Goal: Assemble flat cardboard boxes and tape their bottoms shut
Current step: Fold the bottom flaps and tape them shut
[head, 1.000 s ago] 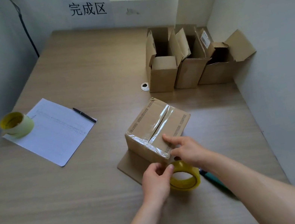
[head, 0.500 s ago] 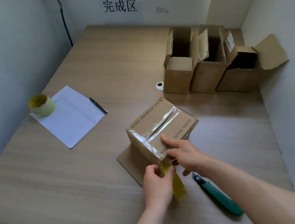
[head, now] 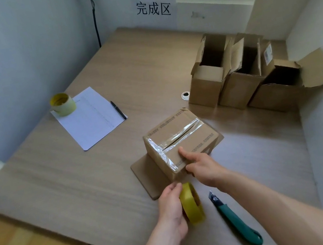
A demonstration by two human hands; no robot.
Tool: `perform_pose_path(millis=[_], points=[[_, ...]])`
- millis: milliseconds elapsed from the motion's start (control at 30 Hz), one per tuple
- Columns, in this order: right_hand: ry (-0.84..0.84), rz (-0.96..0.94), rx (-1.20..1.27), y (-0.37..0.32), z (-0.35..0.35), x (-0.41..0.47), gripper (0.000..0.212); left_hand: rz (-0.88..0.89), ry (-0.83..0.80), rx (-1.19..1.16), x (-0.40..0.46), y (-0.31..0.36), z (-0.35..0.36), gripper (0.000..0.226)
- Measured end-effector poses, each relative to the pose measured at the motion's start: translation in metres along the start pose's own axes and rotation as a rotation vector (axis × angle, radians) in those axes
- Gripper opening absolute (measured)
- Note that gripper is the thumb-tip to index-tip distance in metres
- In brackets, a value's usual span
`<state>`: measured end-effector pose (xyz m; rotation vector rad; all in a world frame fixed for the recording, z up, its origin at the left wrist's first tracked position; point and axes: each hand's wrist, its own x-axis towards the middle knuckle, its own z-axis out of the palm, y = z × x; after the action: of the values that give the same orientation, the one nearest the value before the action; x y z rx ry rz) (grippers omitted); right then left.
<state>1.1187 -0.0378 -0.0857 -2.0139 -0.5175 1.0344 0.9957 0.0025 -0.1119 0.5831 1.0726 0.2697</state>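
A small cardboard box (head: 188, 132) stands upside down mid-table, its bottom seam covered by clear tape that runs down the near side. One of its flaps (head: 143, 173) lies flat on the table toward me. My right hand (head: 202, 164) holds the box's near corner, thumb pressing on the taped top. My left hand (head: 171, 207) grips a yellow tape roll (head: 192, 203) on edge, just in front of the box. A thin strip of tape seems to stretch from roll to box.
A green utility knife (head: 236, 219) lies right of the roll. Three open assembled boxes (head: 241, 78) stand at the back right by the wall. A second tape roll (head: 63, 104), a paper sheet (head: 90, 117) and a pen (head: 119, 112) sit at left. The table's near edge (head: 68, 238) is close.
My left hand has pulled the tape roll back toward me, away from the box. The right hand stays on the box. The view has shifted to the left.
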Motion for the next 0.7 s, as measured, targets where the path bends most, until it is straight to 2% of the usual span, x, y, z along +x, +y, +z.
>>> perform_pose_path(millis=[200, 400, 500, 600, 700], points=[[0.001, -0.008, -0.052, 0.003, 0.0, 0.002, 0.061, 0.005, 0.05, 0.035, 0.005, 0.0, 0.002, 0.012], [0.005, -0.008, 0.004, 0.007, 0.002, 0.003, 0.064, -0.036, 0.009, 0.041, 0.007, 0.004, 0.002, 0.012], [-0.046, 0.008, 0.03, 0.009, 0.003, -0.001, 0.082, -0.096, -0.043, -0.025, 0.002, 0.008, 0.003, 0.019], [-0.073, 0.012, -0.017, 0.012, 0.005, -0.006, 0.099, -0.122, -0.064, 0.112, 0.002, 0.009, 0.001, 0.023], [-0.058, 0.01, -0.099, 0.012, 0.007, -0.009, 0.103, -0.117, -0.067, 0.213, 0.0, 0.014, -0.001, 0.024]])
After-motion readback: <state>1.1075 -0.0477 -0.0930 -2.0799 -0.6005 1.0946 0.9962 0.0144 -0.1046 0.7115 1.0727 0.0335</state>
